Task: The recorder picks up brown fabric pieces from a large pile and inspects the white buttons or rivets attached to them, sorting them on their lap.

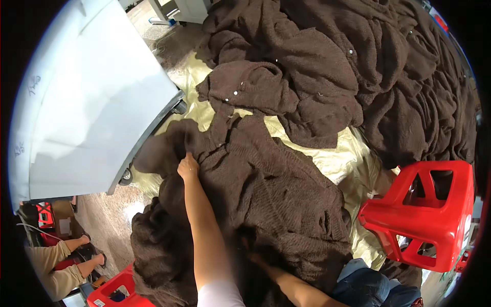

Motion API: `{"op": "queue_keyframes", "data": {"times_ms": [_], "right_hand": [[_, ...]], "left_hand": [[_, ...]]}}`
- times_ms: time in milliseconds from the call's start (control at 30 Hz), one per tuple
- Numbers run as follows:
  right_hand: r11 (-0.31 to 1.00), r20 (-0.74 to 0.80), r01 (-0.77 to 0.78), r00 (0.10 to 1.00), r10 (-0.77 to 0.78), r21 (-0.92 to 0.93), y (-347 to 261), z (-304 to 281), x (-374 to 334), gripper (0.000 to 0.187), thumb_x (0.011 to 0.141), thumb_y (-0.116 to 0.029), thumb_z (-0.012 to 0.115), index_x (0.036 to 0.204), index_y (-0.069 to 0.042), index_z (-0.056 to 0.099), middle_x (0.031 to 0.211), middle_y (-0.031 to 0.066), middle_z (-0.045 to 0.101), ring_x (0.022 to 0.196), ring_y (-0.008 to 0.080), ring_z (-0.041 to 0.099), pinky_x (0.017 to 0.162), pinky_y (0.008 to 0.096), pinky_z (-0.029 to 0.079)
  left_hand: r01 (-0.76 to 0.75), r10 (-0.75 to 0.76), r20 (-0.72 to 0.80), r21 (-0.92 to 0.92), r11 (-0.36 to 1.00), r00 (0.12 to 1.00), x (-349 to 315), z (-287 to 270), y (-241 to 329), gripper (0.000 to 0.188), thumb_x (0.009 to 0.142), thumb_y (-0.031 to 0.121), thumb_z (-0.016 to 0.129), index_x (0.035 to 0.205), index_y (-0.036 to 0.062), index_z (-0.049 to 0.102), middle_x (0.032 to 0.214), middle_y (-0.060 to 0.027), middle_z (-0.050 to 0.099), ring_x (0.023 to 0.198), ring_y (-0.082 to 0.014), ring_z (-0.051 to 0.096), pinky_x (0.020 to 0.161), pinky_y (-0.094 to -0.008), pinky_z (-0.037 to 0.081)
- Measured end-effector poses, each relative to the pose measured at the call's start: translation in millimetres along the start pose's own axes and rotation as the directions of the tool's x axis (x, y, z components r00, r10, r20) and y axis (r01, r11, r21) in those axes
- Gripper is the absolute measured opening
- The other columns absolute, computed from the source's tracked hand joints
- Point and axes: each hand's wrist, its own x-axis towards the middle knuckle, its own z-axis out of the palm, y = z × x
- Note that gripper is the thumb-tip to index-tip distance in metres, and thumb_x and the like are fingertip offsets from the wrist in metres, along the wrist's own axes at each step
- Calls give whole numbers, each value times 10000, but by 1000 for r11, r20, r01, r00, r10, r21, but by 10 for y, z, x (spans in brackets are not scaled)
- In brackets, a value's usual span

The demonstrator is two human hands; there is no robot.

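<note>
- Right hand (254, 256) sunk low in brown knit garment (255, 194) over the lap; finger state impossible to tell.
- Left hand (187, 167) stretched to its far edge, fingers pinched on a fold; spreading seemingly just begun.
- Beside: red stool (429, 215), yellow sheet (332, 158).
- Beyond: heaped brown knitwear (368, 66), white cart (92, 102).

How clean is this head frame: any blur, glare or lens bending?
Head view: fisheye bends the white panel's edge and blackens the corners; glare sheens the yellow sheet; the right hand is smeared, sunk in the brown knit garment; the left hand and red stool stay sharp.
</note>
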Motion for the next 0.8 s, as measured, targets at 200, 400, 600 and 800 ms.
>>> {"op": "queue_keyframes", "data": {"times_ms": [200, 400, 600, 800], "right_hand": [[962, -89, 240, 969, -230, 127, 79, -130, 52, 369, 1018, -277, 426, 1192, -9, 612, 1082, 204, 686, 959, 344, 636, 895, 421, 507], [853, -220, 467, 880, -422, 234, -15, -77, -413, 303, 1003, -215, 481, 1167, 2, 613, 1064, 191, 698, 927, 342, 645, 871, 399, 521], [846, -401, 503, 749, -528, -175, -736, -488, -1373, 228, 991, -218, 517, 1074, -56, 654, 1031, 213, 671, 989, 398, 645, 816, 416, 528], [624, -651, 659, 698, -299, 420, -1308, -1383, -3038, 351, 1023, -366, 509, 1122, -64, 657, 1037, 59, 692, 658, 77, 580, 565, 244, 513]], "left_hand": [[-445, 115, -539, -535, 718, 834, -832, -737, 48, 167, 894, 197, 646, 1026, 95, 656, 988, -165, 703, 882, -364, 680, 776, -443, 530], [-412, -87, -404, -871, -268, 911, -2582, -2978, -534, 216, 968, 129, 610, 1139, 1, 576, 1035, -95, 656, 950, -216, 655, 863, -362, 545], [-645, 9, -648, -758, -100, 761, -4726, -3960, -1185, 275, 961, 229, 630, 1081, 18, 500, 978, -113, 609, 917, -209, 615, 895, -344, 491], [-370, 450, -621, -764, -528, 641, -6219, -3809, -647, 308, 799, 44, 698, 1084, -54, 636, 1002, -156, 671, 876, -264, 652, 839, -366, 520]]}}
